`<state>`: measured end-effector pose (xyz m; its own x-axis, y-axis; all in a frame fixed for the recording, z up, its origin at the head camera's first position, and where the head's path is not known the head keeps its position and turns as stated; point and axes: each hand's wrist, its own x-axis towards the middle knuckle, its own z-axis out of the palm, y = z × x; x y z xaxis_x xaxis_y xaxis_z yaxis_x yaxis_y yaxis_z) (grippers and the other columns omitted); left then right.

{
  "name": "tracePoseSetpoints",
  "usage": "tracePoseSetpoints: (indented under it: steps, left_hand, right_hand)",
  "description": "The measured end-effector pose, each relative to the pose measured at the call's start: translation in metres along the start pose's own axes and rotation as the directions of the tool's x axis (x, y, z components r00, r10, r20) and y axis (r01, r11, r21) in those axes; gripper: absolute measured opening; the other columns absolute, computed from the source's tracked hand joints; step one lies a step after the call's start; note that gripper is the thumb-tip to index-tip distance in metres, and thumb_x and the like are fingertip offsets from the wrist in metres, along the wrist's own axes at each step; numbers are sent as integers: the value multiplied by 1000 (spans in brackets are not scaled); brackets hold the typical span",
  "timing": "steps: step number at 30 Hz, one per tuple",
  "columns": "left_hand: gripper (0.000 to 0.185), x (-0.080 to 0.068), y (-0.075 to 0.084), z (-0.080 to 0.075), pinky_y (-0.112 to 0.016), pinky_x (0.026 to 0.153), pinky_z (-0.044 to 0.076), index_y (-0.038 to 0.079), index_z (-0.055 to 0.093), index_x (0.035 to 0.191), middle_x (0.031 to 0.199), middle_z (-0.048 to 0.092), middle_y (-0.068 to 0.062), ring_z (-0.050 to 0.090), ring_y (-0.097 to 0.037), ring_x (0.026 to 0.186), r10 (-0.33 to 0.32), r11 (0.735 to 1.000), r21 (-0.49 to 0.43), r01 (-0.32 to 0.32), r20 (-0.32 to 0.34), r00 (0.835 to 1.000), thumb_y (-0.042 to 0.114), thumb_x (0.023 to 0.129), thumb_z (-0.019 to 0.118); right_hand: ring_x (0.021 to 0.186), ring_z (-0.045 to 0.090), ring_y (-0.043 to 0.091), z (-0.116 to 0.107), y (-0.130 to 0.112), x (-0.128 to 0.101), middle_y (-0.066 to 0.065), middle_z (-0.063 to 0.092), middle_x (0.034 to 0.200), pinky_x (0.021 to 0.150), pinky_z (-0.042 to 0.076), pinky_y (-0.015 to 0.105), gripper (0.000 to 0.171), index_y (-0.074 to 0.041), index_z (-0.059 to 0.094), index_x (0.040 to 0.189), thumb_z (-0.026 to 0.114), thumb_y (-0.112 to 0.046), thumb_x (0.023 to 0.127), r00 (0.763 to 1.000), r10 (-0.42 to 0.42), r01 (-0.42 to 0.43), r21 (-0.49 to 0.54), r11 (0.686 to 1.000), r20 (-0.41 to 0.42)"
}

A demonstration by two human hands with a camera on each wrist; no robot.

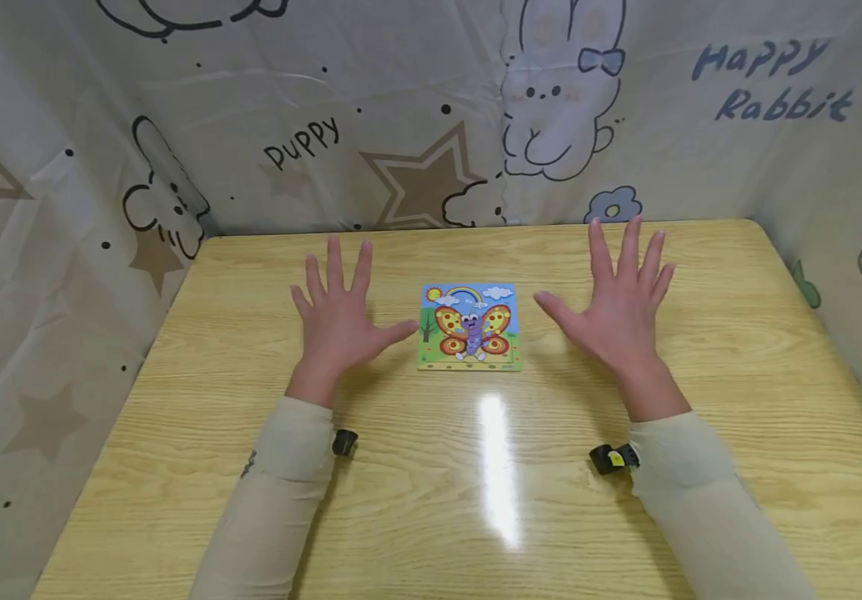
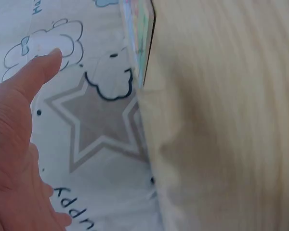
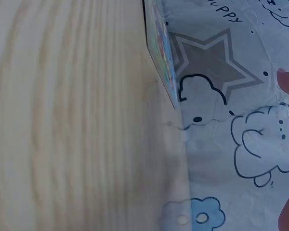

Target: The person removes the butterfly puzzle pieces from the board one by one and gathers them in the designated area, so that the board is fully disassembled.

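Butterfly puzzle board flat on wooden table, midway between left hand and right hand. Both hands palm-down with fingers spread wide, holding nothing, left thumb tip just beside the board's edge. Risk, as judged: thin board on glossy top likely to skid away from a one-sided nudge, or pieces to pop loose if lifted by one corner.

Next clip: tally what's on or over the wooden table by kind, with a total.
Square butterfly picture puzzle board, lying flat on the light wooden table: 1
Bare hands with fingers spread, the left hand and the right hand, one at each side of the board: 2
Small black wrist-worn cameras: 2
Total: 5
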<state>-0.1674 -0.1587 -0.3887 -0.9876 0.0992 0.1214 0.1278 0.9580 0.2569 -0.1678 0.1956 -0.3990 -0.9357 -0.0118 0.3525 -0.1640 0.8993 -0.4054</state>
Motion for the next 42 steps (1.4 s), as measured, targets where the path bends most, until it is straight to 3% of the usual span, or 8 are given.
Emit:
tracePoseSetpoints:
  steps: [5,11,16,20,23,26,32,42]
  left_hand:
    - [128,6,7,15,-69,107,14,32,-9,160,163,-23,-5,-5,-45,146,27,997,-70,-22,68,997,80,70,69]
    - [131,10,14,33,-67,106,19,33,-4,161,165,-10,-10,11,-47,144,33,988,-152,-17,102,994,74,67,77]
    - [129,13,19,43,-65,104,23,31,5,162,163,7,-15,20,-46,140,48,978,-208,-25,109,993,74,65,78]
    - [128,15,24,48,-58,101,28,26,12,163,152,24,-17,30,-39,132,51,973,-228,-24,112,992,74,65,79]
    - [128,15,27,51,-51,93,30,22,16,162,134,34,-15,35,-33,118,42,970,-241,-8,138,990,72,64,81]
    - [127,15,28,53,-47,86,29,20,18,162,119,35,-11,34,-28,106,38,970,-244,7,177,983,72,64,81]
    - [129,13,28,59,-43,83,27,21,18,162,112,33,-8,33,-26,102,61,972,-234,-2,248,967,77,63,77]
    - [123,8,29,65,-40,78,23,23,24,161,108,32,-5,30,-26,96,63,991,-135,-22,306,950,83,64,70]
  right_hand:
    - [148,-15,32,21,-5,2,7,-5,166,111,-9,60,106,-29,8,163,61,-71,82,997,-43,49,83,995,-67]
    - [148,5,29,44,-17,6,10,18,161,110,8,58,105,-29,16,162,68,-67,79,989,-80,103,190,976,-127]
    - [134,25,33,59,-29,13,13,33,145,102,19,55,105,-28,20,161,72,-64,77,983,-118,151,251,956,-143]
    - [118,32,35,72,-39,18,15,37,127,97,21,52,104,-24,26,160,75,-60,76,978,-151,188,301,935,-144]
    - [112,32,33,81,-46,20,12,37,123,95,23,49,102,-24,29,159,76,-60,76,986,-145,165,342,925,-83]
    - [113,32,30,91,-52,23,10,37,124,95,26,47,100,-23,31,157,78,-60,77,990,-141,129,385,914,4]
    - [115,38,26,106,-60,29,12,41,125,92,37,44,97,-15,37,154,81,-55,78,971,-200,122,450,884,130]
    - [106,43,23,120,-69,36,9,45,124,90,38,42,91,-16,48,147,80,-59,74,918,-251,128,367,921,309]
